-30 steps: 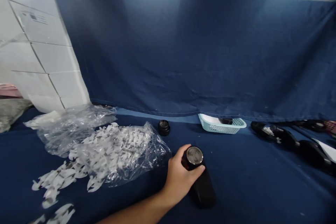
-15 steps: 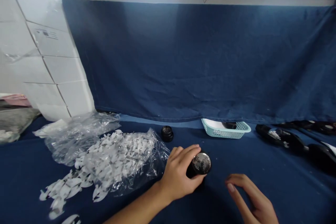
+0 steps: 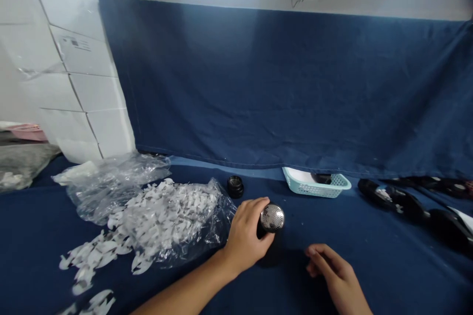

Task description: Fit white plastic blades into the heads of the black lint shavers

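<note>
My left hand (image 3: pixel 247 236) is closed around the side of a black fabric shaver (image 3: pixel 261 231), its fingers behind and thumb in front. The shaver's round, perforated metal head (image 3: pixel 272 217) faces up toward me; most of its body is hidden by the hand. To the right and apart from the shaver, my right hand (image 3: pixel 334 275) hovers low over the blue cloth, thumb against curled fingers, with nothing visible in it. Beyond my left hand stands a small black round part (image 3: pixel 235 187). Left of the hand lies a heap of small white plastic pieces (image 3: pixel 166 216) on a clear bag.
A light-blue plastic basket (image 3: pixel 318 188) with a black item and something white in it stands at the back. Several black items (image 3: pixel 402 197) lie at the right. White boxes (image 3: pixel 88 88) are stacked at the left, beside a hanging blue curtain (image 3: pixel 258 88).
My left hand and the shaver have moved slightly left and away from me, and the metal head catches more light. My right hand has shifted left, its fingers curling closer together.
</note>
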The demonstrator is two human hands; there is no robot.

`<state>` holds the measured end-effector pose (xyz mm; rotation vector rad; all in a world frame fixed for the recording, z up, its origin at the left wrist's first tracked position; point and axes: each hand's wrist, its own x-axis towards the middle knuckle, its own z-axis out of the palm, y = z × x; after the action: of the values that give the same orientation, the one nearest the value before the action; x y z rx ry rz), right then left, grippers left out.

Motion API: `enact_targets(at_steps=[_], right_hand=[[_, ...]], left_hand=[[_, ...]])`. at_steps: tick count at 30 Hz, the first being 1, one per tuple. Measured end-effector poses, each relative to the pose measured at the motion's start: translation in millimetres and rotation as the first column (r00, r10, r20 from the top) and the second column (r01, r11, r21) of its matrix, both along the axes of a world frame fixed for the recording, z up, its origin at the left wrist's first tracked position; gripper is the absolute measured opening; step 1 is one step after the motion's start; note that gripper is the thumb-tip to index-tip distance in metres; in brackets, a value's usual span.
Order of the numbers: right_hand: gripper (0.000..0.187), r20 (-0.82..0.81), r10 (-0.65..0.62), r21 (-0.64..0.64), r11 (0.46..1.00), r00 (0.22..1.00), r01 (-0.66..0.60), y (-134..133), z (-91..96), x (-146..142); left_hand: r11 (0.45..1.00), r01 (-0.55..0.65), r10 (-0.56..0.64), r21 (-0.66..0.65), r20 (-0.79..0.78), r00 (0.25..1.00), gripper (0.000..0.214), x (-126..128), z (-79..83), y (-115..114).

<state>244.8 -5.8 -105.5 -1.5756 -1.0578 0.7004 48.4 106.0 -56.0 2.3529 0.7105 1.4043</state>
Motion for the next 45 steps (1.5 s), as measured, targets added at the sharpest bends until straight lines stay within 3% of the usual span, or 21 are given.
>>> enact_targets(at_steps=[13, 17, 20, 22, 24, 27, 30, 33, 36, 40, 45], right_hand=[[0.037, 0.009, 0.009, 0.005, 1.000, 1.000, -0.009, 3, 0.2, -3], [0.038, 0.012, 0.021, -0.001, 1.000, 1.000, -0.021, 3, -1.8, -2], [0.038, 0.002, 0.030, -0.002, 1.000, 1.000, -0.030, 4, -2.2, -2], [0.038, 0.005, 0.035, -0.013, 0.999, 0.999, -0.035, 4, -2.9, -2], [0.038, 0.010, 0.043, -0.025, 0.999, 0.999, -0.043, 4, -4.2, -1], [0.038, 0.007, 0.058, -0.036, 0.998, 0.998, -0.058, 4, -6.8, 1], [0.037, 0.018, 0.074, -0.040, 0.997, 0.997, -0.073, 4, -9.4, 4], [0.036, 0.031, 0.096, -0.049, 0.994, 0.995, -0.094, 4, -11.6, 6], [0.037, 0.029, 0.097, -0.064, 0.993, 0.995, -0.095, 5, -13.7, 8], [0.039, 0.024, 0.094, -0.067, 0.993, 0.995, -0.092, 5, -15.8, 9], [0.039, 0.016, 0.091, -0.071, 0.993, 0.996, -0.090, 5, -14.0, 8]], left_hand=[[0.963, -0.037, 0.068, -0.265, 0.106, 0.992, 0.063, 0, -0.4, 6], [0.964, -0.032, 0.066, -0.262, 0.121, 0.990, 0.073, -1, 9.1, 6], [0.980, 0.012, 0.021, -0.198, 0.160, 0.987, 0.071, -4, 20.4, 6], [0.973, 0.044, 0.007, -0.228, 0.221, 0.975, 0.070, -5, 29.9, 7], [0.898, 0.147, 0.025, -0.415, 0.381, 0.924, 0.070, -5, 39.4, 8], [0.654, 0.392, 0.139, -0.647, 0.613, 0.778, 0.060, -5, 50.5, 14], [0.472, 0.514, 0.201, -0.717, 0.655, 0.729, 0.035, -11, 56.7, 24], [0.321, 0.606, 0.223, -0.728, 0.680, 0.699, 0.029, -19, 63.0, 31], [0.238, 0.656, 0.240, -0.716, 0.698, 0.675, 0.025, -25, 73.8, 29], [0.219, 0.672, 0.235, -0.707, 0.707, 0.667, 0.020, -27, 89.5, 20], [0.144, 0.638, 0.162, -0.757, 0.654, 0.739, 0.021, -31, 100.4, 13]])
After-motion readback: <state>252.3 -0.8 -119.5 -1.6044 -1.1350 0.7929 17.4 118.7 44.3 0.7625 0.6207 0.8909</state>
